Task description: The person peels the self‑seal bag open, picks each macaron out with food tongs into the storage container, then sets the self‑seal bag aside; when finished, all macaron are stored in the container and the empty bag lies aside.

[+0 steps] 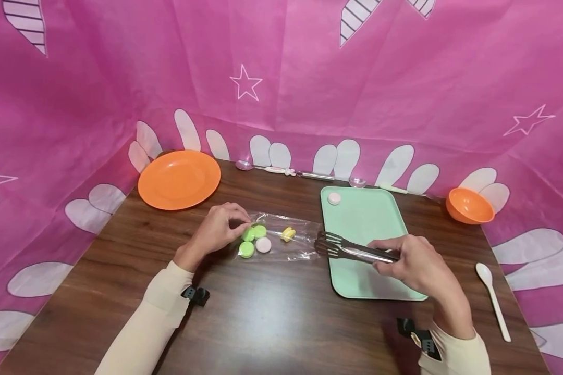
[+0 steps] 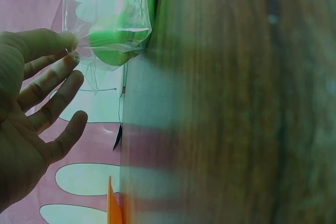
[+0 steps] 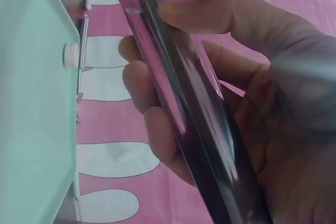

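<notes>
My left hand (image 1: 221, 227) pinches the near-left corner of a clear plastic bag (image 1: 305, 245) between thumb and forefinger; the other fingers spread loosely in the left wrist view. Inside the bag lie several green macarons (image 1: 246, 249), a pale pink macaron (image 1: 263, 245) and a yellow macaron (image 1: 288, 234) nearer its right end. My right hand (image 1: 415, 260) grips metal tongs (image 1: 356, 251), thumb on one side and fingers curled round the other. The tongs' slotted heads hover by the bag's right end, over the left edge of a mint-green tray (image 1: 370, 281). One pale pink macaron (image 1: 334, 198) sits in the tray's far-left corner.
An orange plate (image 1: 179, 179) lies at the back left, an orange bowl (image 1: 470, 206) at the back right. Several utensils, among them a spoon (image 1: 244, 165), line the table's back edge by the pink cloth. A white spoon (image 1: 492, 302) rests right of the tray.
</notes>
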Tool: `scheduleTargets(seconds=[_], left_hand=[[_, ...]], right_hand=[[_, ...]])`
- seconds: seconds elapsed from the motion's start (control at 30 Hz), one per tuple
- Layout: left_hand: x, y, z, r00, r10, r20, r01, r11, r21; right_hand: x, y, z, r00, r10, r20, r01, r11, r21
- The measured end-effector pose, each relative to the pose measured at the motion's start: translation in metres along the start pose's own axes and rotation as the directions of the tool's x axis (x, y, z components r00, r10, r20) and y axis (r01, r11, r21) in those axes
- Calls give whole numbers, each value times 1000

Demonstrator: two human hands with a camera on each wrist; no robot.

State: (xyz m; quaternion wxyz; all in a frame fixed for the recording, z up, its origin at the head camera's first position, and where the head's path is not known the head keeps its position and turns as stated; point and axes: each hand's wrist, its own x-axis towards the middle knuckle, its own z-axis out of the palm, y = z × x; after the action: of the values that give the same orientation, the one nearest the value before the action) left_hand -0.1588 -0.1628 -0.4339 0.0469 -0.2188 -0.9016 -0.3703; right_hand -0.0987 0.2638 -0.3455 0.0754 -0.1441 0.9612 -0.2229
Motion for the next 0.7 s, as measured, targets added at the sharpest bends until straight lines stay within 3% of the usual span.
scheduleTargets(seconds=[0.13, 0.4, 0.5, 0.7], left_hand=[[1, 1, -1, 1000, 5, 5, -5, 1000, 7], [0, 0, 1, 1000, 11, 10, -11, 1000, 6], [0, 0, 1, 1000, 14, 8, -14, 1000, 12], [1, 0, -1, 1000, 14, 13, -14, 1000, 20]], right_hand=[[3, -2, 9, 1000, -12, 0, 12, 1000, -14], [29, -14, 43, 999, -9, -37, 10, 999, 30], [30, -12, 40, 999, -22, -35, 24, 997, 67], [16, 2, 10, 999, -23, -40, 27, 994, 107]])
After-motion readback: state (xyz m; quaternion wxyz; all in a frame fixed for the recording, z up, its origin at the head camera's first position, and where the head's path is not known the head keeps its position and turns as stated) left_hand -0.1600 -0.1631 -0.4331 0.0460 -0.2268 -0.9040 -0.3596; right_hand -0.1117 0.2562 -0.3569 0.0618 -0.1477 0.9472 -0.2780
